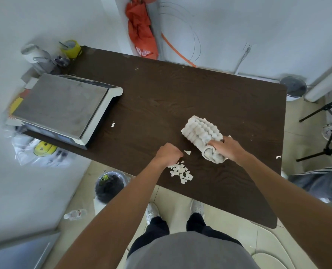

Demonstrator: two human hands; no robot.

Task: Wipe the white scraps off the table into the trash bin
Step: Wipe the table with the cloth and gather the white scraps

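Note:
Several white scraps (pixel 181 172) lie in a small pile near the front edge of the dark wooden table (pixel 180 94). My left hand (pixel 168 154) rests just behind the pile as a closed fist; whether it holds scraps is hidden. One scrap (pixel 187 152) lies between my hands. My right hand (pixel 227 148) grips a rolled white ribbed cloth (pixel 203 135) lying on the table to the right of the pile. Single scraps sit at the scale's corner (pixel 113 124) and at the table's right edge (pixel 278 157). A bin with a black liner (pixel 109 186) stands on the floor, left of the pile and below the table edge.
A steel-topped scale (pixel 64 105) fills the table's left end. A yellow tape roll (pixel 72 47) and clutter sit at the far left corner. An orange bag (pixel 141 35) hangs on the wall behind. A tripod (pixel 330 133) stands to the right; a plastic bottle (pixel 75 214) lies on the floor.

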